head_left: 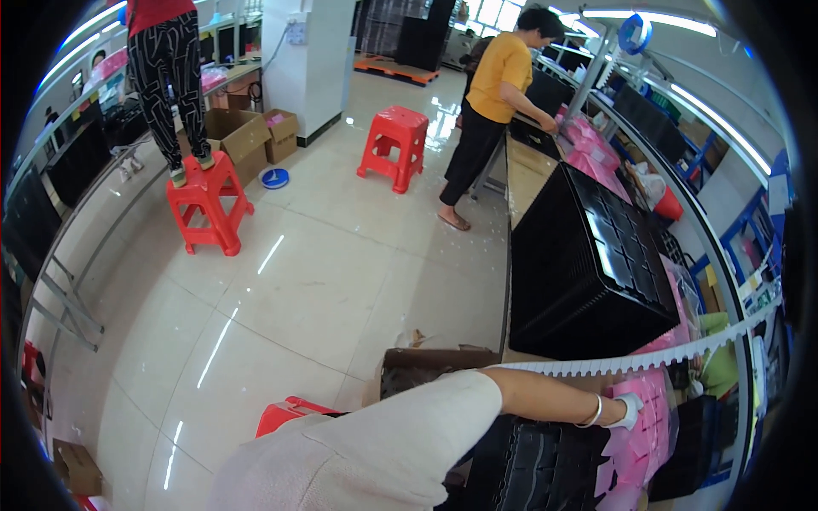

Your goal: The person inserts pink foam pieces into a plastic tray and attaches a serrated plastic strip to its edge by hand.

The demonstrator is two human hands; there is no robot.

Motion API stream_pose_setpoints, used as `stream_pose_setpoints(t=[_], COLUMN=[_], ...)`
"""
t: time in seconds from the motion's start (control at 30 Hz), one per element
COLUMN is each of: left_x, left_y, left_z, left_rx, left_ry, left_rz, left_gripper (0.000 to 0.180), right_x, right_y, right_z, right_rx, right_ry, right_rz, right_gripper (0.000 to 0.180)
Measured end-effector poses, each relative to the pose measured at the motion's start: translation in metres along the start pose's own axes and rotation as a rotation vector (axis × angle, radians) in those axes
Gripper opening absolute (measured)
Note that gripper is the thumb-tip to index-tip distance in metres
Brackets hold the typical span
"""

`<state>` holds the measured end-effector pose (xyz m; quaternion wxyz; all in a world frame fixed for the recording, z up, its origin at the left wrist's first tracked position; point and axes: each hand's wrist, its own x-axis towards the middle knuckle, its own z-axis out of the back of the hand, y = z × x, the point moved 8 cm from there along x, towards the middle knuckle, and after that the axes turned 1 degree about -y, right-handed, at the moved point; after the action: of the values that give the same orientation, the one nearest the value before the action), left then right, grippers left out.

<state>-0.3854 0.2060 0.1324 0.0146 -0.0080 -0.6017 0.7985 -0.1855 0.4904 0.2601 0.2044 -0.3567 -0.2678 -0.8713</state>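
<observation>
My left arm, in a pale sleeve, reaches to the right across the bench, a light bracelet at its wrist. My left hand [629, 411], in a white glove, has its fingers bent down onto a pink plastic sheet [649, 417] and closed on it. Beneath my forearm lie black slotted plastic trays [532, 464]. A white slotted strip [630, 362] curves over the bench beyond my hand. Farther along stands a tall stack of black trays [579, 264], glossy on one face. My right hand is out of view.
Red stools [396, 145] stand on the tiled floor; on another [209, 200] a person stands. A person in a yellow shirt [503, 81] works at the bench's far end. Open cardboard boxes [237, 136] sit by the pillar. Another carton [417, 366] is beside my arm.
</observation>
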Motion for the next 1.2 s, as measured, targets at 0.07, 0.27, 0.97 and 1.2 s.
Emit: stream_pose_setpoints(t=[0.07,0.27,0.97,1.2], left_x=[-0.021,-0.133,-0.212,-0.202], left_y=[-0.007,-0.035,-0.027,-0.023], left_z=[-0.002,0.008,0.088,0.039], left_rx=[-0.052,-0.426,0.041,0.116], left_ry=[0.034,0.355,0.193,0.032], left_rz=[-0.038,-0.100,-0.189,-0.482], left_gripper=[0.061,0.062,0.039,0.029], right_x=[-0.025,-0.115,-0.181,-0.211], right_y=[0.017,0.041,0.130,0.055], right_z=[0.001,0.043,0.042,0.060], right_rx=[-0.002,0.185,0.122,-0.052], right_ry=[0.052,0.021,-0.226,0.137], right_rz=[0.030,-0.352,-0.490,0.026], right_gripper=[0.028,0.025,0.011,0.030])
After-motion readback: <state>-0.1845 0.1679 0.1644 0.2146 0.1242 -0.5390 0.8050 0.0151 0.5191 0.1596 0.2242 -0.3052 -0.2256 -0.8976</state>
